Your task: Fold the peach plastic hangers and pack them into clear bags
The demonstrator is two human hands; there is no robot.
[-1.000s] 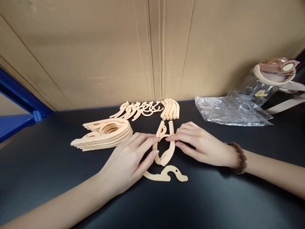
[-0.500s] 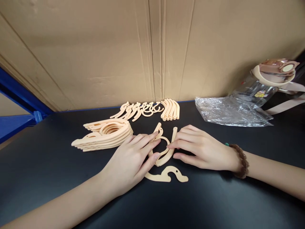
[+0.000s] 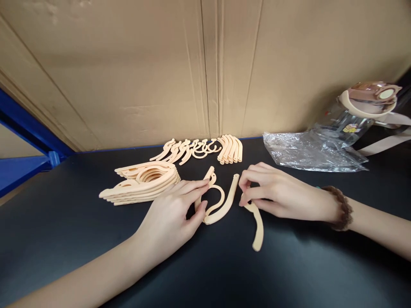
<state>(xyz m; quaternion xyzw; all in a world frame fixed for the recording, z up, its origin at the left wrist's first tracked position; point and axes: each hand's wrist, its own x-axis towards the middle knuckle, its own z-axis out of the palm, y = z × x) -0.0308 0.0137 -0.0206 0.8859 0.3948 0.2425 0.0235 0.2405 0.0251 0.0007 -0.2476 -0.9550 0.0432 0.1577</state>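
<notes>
My left hand (image 3: pixel 180 205) lies over the left side of a cream plastic folding hanger (image 3: pixel 221 211), thumb and fingers closed on it near its upper left piece. A round hook and a long curved arm show to the right of the fingers; the part under the hand is hidden. To the right, my right hand (image 3: pixel 266 188) pinches one end of a separate curved hanger arm (image 3: pixel 258 226). That arm's free end points toward me, and its upper end is covered by the fingers. The two pieces stand apart.
A stack of cream hangers (image 3: pixel 138 188) sits beside my left hand. Along the back lie curved arms (image 3: pixel 165 149), hooks (image 3: pixel 201 149) and a row of smooth arms (image 3: pixel 229 149). A clear plastic bag (image 3: pixel 308 152) and a strapped bottle (image 3: pixel 359 111) are at the right, before a cardboard wall (image 3: pixel 128 72).
My right hand has left the hanger and taken up the loose arm that lay in front, turning it lengthwise and moving it right. My left hand and the hanger have shifted slightly left.
</notes>
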